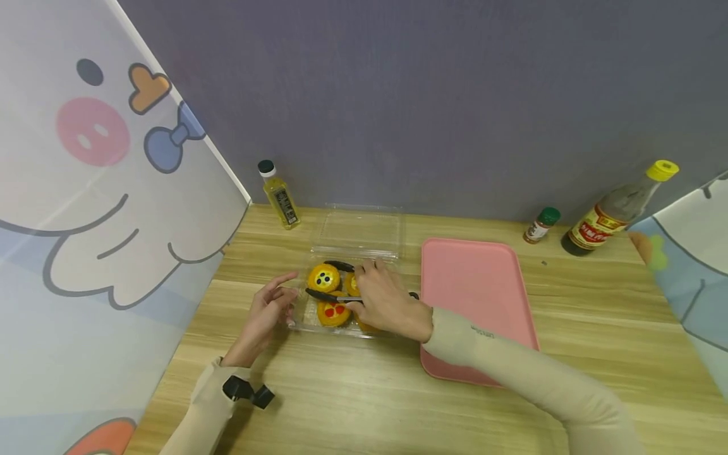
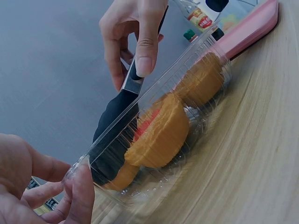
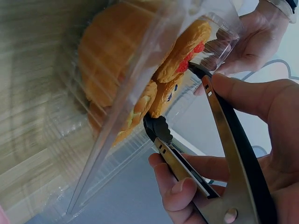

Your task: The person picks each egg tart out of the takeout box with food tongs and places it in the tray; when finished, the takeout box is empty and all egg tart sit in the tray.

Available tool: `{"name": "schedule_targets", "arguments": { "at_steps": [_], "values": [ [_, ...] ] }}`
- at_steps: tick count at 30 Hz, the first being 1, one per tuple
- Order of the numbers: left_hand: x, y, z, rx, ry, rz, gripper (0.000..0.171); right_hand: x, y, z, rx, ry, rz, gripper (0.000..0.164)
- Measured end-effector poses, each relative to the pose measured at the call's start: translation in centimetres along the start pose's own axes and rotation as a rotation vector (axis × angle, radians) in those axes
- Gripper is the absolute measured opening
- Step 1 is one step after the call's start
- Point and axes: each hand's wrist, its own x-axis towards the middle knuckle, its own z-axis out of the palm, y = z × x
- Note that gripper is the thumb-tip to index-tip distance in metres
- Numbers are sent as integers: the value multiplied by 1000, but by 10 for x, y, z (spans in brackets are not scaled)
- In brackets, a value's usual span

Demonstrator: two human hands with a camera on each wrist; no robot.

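Observation:
My left hand (image 1: pixel 267 313) pinches the left rim of a clear plastic box (image 1: pixel 309 321) between thumb and fingers. Several golden tarts lie inside it. One tart (image 1: pixel 323 276) carries dark berries on a pale filling, and a front one (image 1: pixel 334 313) has red fruit pieces. My right hand (image 1: pixel 389 300) grips metal tongs (image 3: pixel 222 119) with black tips. In the head view, those spread tips are on either side of the dark-berry tart; whether they touch it I cannot tell. The right hand partly hides the tarts on the right.
The box's clear lid (image 1: pixel 358 232) is folded back toward the wall. To the right lies a pink tray (image 1: pixel 472 272). An oil bottle (image 1: pixel 281 199) stands back left; a green-capped spice jar (image 1: pixel 540 226) and a yellow-capped sauce bottle (image 1: pixel 608 218) stand back right.

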Motion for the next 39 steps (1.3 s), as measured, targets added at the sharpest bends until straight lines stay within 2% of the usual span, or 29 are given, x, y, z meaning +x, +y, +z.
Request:
{"name": "schedule_targets", "arguments": {
  "at_steps": [15,31,39],
  "values": [
    [-2,0,-1,3,3,-3,48,-1,1,3,-13,33,-37,67],
    [-4,1,0,17,20,2,47,-7,7,-2,84,41,-37,68],
    [-3,1,1,33,9,1,47,-14,13,-7,146,44,-3,69]
  ]
}}
